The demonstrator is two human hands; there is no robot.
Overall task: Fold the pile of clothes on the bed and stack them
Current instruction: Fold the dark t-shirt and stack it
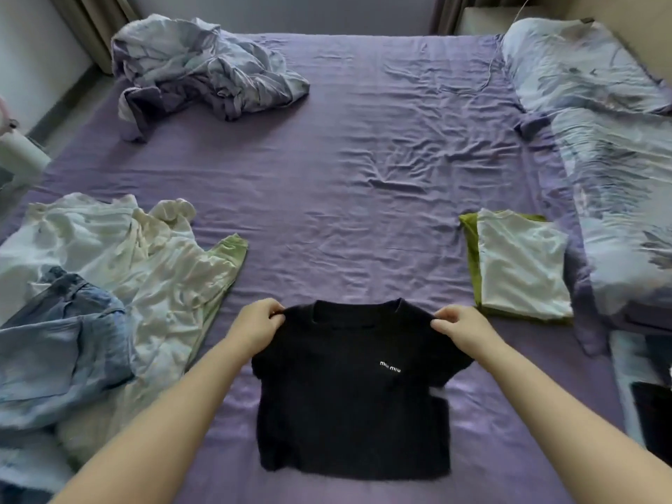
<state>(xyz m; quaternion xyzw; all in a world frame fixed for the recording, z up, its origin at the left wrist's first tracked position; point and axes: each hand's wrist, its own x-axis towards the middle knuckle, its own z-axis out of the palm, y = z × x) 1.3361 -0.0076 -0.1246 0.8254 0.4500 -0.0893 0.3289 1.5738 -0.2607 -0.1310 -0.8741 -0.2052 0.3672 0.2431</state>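
A black short-sleeved top (349,398) with small white lettering lies spread flat, front up, on the purple bed sheet (327,183) right in front of me. My left hand (256,327) pinches its left shoulder and my right hand (460,327) pinches its right shoulder. To the left sits the unfolded pile: white and pale green garments (145,271) with blue denim (62,343) on top. On the right lies a folded stack, a white piece (520,263) on top of a green one (471,249).
A crumpled floral duvet (203,67) lies at the far left corner of the bed. Pillows and bedding in the same pale print (596,114) run along the right side. A thin white cable (491,70) trails onto the sheet at the far right.
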